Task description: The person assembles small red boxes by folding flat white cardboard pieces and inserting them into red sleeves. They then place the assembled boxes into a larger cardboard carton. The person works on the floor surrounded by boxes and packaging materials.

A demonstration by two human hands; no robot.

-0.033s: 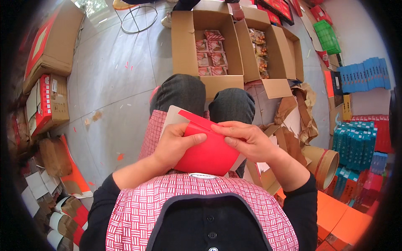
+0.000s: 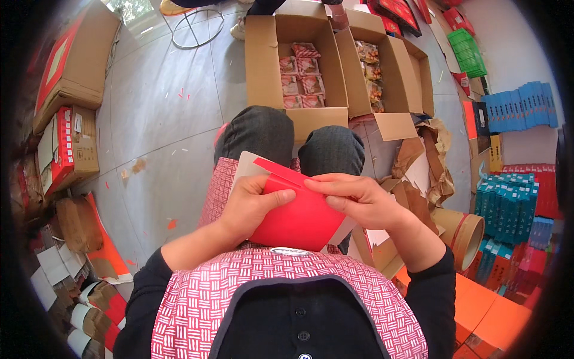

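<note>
A bent sheet of red card (image 2: 293, 218) with a pale grey back rests over my lap. A narrow folded strip runs along its far edge, slanting down to the right. My left hand (image 2: 251, 203) is closed on the card's left side, thumb flat on the red face and fingers tucked behind it. At the strip's right end, my right hand (image 2: 362, 200) is closed on the card, its fingertips pressing on the fold and its thumb just below. Under the card lies a red-and-white patterned apron (image 2: 209, 269).
Beyond my knees an open carton (image 2: 261, 66) holds several pink packets (image 2: 302, 75); another open carton (image 2: 397, 72) holds clear bags. Crumpled brown paper (image 2: 439, 161) lies at the right. Stacked boxes (image 2: 66, 143) stand left. Blue packages (image 2: 520, 107) and orange boxes (image 2: 490, 305) fill the right side.
My right hand has shifted very slightly to the right along the folded strip. The card and my left hand stay nearly where they were.
</note>
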